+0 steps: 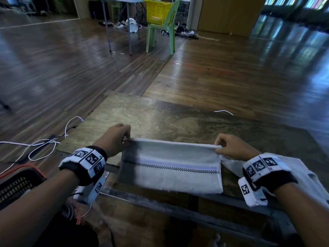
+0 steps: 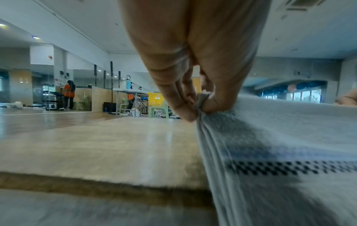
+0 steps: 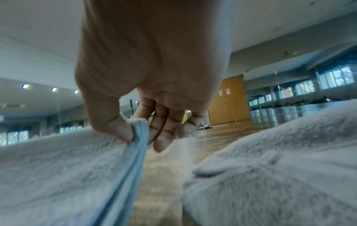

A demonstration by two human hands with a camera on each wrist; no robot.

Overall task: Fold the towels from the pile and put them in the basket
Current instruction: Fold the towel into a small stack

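Observation:
A white towel [image 1: 170, 168] with a lilac and black checked stripe is stretched over the near part of the wooden table [image 1: 160, 114]. My left hand [image 1: 124, 138] pinches its far left corner, seen close up between thumb and fingers [image 2: 199, 110]. My right hand [image 1: 219, 146] pinches the far right corner, with the thumb [image 3: 115, 126] pressing the hem [image 3: 139, 137]. More white towels [image 1: 300, 175] lie heaped under my right wrist, and fill the right of the right wrist view [image 3: 280, 160]. A dark basket with an orange rim [image 1: 19, 182] sits at my lower left.
White cables [image 1: 44, 143] trail over the floor left of the table. Far back stand a green chair [image 1: 162, 31] carrying a yellow basket [image 1: 156, 12] and a folding table [image 1: 117, 24]. A short white cord [image 1: 224, 112] lies at the table's far edge.

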